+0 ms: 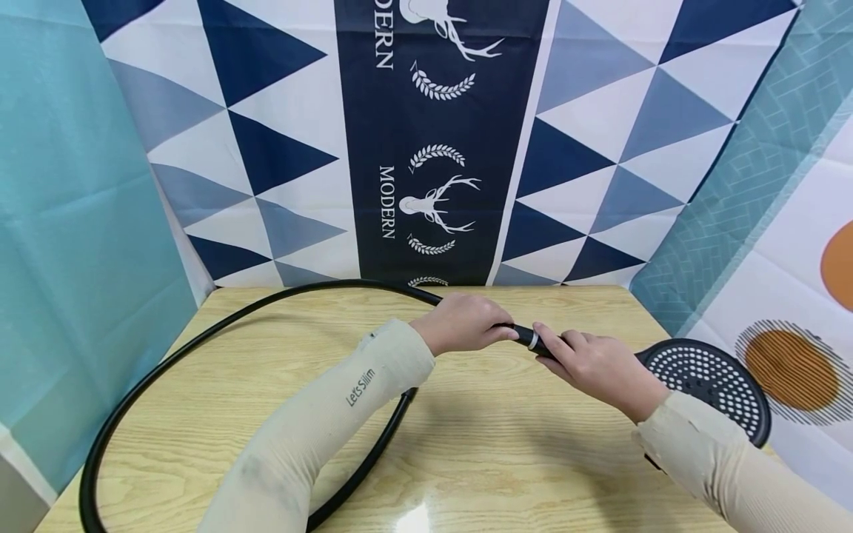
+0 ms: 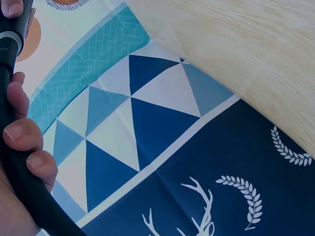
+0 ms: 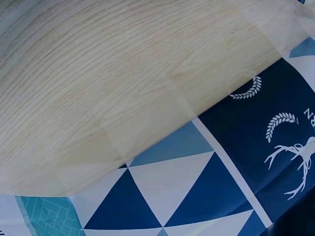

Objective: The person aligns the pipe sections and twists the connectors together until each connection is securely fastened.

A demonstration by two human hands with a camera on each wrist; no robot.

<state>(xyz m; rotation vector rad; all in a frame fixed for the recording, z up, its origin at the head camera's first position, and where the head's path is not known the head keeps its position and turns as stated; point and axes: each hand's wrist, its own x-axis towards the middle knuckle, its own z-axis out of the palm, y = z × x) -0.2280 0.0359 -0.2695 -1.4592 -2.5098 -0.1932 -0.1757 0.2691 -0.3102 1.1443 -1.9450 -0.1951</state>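
A black shower head (image 1: 709, 381), round with a face full of small holes, sticks out to the right beyond my right hand (image 1: 600, 368). That hand grips its handle, with the thumb along the handle beside a silver ring (image 1: 534, 340). My left hand (image 1: 463, 323) holds the black hose (image 1: 360, 283) just left of the ring. In the left wrist view its curled fingers (image 2: 23, 133) wrap the hose, and a fingertip of the right hand shows above the ring. The right wrist view does not show the right hand's grip.
From the left hand the hose sweeps in a wide loop over the left of the wooden table (image 1: 493, 451). One stretch passes out of the bottom of the head view. Patterned cloths (image 1: 286, 148) hang behind the table and at both sides.
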